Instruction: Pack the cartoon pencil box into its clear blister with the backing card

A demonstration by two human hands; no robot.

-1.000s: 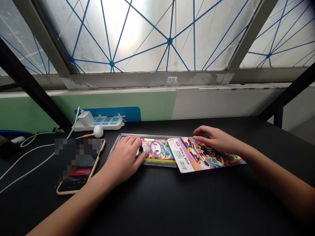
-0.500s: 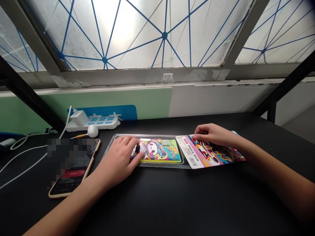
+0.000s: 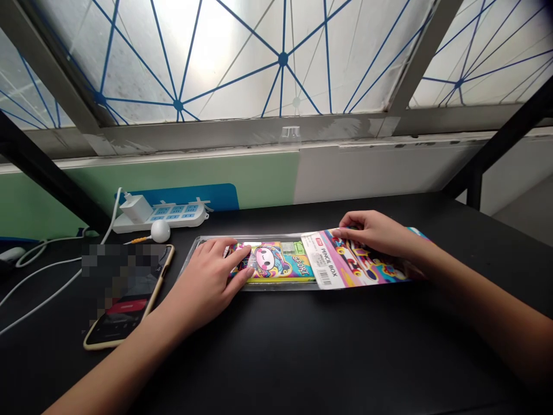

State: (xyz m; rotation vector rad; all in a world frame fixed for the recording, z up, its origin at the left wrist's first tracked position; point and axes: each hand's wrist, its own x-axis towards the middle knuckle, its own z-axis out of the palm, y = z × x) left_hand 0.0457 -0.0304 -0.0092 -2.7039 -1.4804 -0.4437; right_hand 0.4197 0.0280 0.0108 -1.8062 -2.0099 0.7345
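The colourful box [image 3: 268, 259] sits in its clear tray [image 3: 268, 237] on the table [image 3: 276, 357], my left hand [image 3: 216, 265] loosely spread over one end, and now the card [image 3: 354, 262] covers the other again! My right hand [image 3: 375, 230] half-curls over it, grip hidden.

Open room is lying on the black desk [image 3: 280, 351] in front of the clear tray [image 3: 276, 286], and a narrow strip is running free behind it. The left hand [image 3: 218, 265] is covering the tray's left end; the right hand [image 3: 374, 230] and printed card [image 3: 358, 262] are obstructing its right. A phone [image 3: 127, 306] is blocking leftward passage.
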